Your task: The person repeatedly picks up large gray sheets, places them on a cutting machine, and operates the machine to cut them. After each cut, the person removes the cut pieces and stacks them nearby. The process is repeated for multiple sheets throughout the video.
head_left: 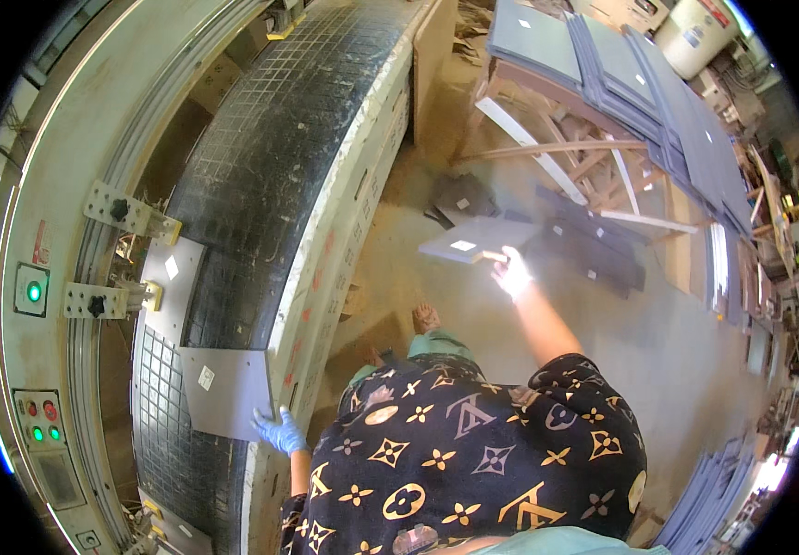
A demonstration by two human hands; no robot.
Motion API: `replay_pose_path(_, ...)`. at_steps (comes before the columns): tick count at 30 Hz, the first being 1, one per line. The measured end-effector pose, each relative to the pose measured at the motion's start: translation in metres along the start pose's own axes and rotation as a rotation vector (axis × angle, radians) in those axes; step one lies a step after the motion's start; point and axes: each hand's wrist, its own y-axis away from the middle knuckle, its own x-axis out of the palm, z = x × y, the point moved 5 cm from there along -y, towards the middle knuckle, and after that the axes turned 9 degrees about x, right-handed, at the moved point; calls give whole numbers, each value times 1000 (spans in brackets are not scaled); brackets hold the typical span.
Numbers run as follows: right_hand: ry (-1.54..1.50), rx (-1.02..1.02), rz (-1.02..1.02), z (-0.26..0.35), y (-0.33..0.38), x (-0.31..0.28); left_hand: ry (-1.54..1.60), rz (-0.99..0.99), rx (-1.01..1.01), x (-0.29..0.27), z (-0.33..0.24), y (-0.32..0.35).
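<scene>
My left hand [279, 431], in a blue glove, has its fingers apart at the near right corner of a flat grey panel [228, 393] with a white label. That panel lies on the black belt of a long machine, slightly over its pale side rail. Out to the right, my gloved right hand [512, 273] grips the edge of a second grey labelled panel [473, 239], which it holds above the floor. Glare whitens this glove, and some of its fingers are hidden. A further grey panel [173, 289] lies farther along the belt, beneath the machine's clamps.
The machine's frame [75, 194] runs along the left, with lit green buttons [34, 291] and yellow-tipped guides. Dark panels [594, 242] lie on the floor at right. Large grey sheets [617, 69] rest on a wooden support at far right. More sheets [709, 495] stand at lower right.
</scene>
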Motion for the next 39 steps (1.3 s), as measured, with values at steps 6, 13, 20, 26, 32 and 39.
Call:
replay_pose_path(6, 261, 208, -32, 16, -35, -4, -32, -71, -177, 37, 7, 44)
replay_pose_path(13, 732, 299, 160, -96, -84, -32, 56, -56, -186, 67, -12, 98)
replay_pose_path(20, 1161, -46, 326, -83, -52, 97, 142, -184, -409, 61, 6, 131)
replay_pose_path(26, 1552, -867, 798, -131, 82, 289, 126, -353, -441, 17, 34, 105)
replay_pose_path(32, 1942, -1518, 1048, -298, 240, 464, -229, -238, -85, -27, 47, 31)
replay_pose_path(39, 2260, -1887, 905, -493, 309, 578, -113, 63, 419, -6, -3, -68)
